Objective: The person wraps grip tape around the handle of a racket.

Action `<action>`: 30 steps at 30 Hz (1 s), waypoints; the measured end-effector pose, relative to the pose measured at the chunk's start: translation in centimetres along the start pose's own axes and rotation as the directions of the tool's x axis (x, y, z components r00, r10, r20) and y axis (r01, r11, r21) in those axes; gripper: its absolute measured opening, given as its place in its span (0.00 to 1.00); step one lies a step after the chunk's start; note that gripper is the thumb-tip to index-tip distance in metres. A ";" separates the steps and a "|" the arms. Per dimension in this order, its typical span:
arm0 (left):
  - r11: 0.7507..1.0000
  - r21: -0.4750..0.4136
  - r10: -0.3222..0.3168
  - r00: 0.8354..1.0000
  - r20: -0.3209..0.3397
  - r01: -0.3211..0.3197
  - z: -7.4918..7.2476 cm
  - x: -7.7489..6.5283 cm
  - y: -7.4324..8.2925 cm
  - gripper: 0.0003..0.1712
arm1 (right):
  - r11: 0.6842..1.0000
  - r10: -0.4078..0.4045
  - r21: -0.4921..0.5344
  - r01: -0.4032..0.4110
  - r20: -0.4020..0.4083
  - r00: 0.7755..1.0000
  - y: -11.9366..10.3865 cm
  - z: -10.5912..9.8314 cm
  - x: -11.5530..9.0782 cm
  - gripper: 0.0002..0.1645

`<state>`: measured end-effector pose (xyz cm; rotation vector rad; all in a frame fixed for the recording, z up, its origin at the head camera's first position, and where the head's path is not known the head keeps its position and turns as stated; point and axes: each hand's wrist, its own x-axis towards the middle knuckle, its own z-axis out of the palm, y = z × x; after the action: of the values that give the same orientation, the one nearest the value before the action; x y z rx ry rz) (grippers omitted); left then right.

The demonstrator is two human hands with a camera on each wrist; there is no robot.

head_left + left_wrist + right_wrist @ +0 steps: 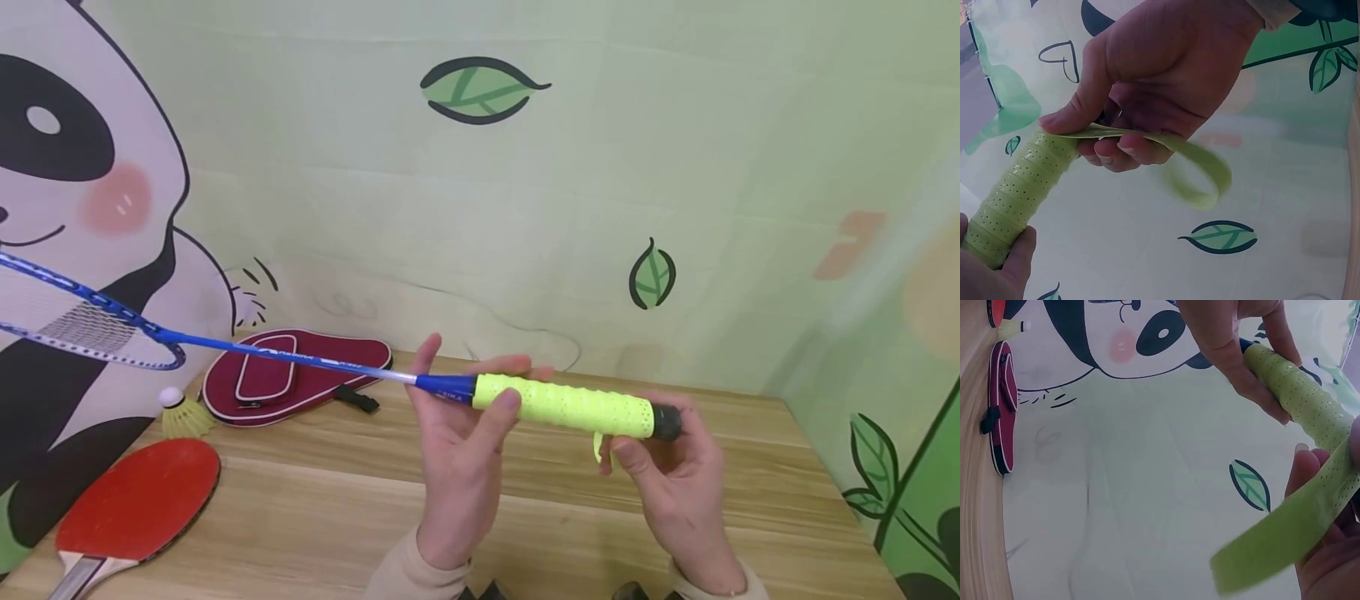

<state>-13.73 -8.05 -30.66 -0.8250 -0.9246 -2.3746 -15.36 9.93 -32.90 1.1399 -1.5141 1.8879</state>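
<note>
A blue badminton racket is held up over the table, its strung head to the left. Yellow perforated grip tape is wound in overlapping turns round its handle. My left hand holds the handle near the blue cone, thumb on the tape and other fingers behind. At the black butt cap, my right hand pinches the tape against the handle end. A loose tail of tape curls out past the right hand's fingers in the left wrist view; the right wrist view shows this tail hanging as a wide strip.
On the wooden table, a dark red zipped paddle case lies at the back left. Beside it are a yellow shuttlecock and a red table tennis paddle. A printed panda backdrop stands right behind the table.
</note>
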 end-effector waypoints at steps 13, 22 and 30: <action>0.997 0.068 -0.018 0.995 -0.100 0.025 0.2 -0.2 0.1 0.34 | 0.999 0.015 -0.034 -0.014 0.034 0.999 0.0 0.0 0.1 0.21; 0.995 0.100 -0.004 0.990 -0.141 0.018 0.0 -0.2 0.0 0.30 | 0.999 -0.010 -0.047 0.011 0.025 1.000 0.3 0.0 0.1 0.20; 0.995 0.094 -0.021 0.975 -0.220 0.043 -0.1 -0.2 0.0 0.29 | 0.998 0.002 -0.056 -0.001 0.008 1.000 0.1 0.0 0.0 0.30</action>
<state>-13.65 -8.13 -30.83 -0.5017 -0.9600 -2.3679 -15.44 9.86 -33.00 1.1233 -1.5624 1.8326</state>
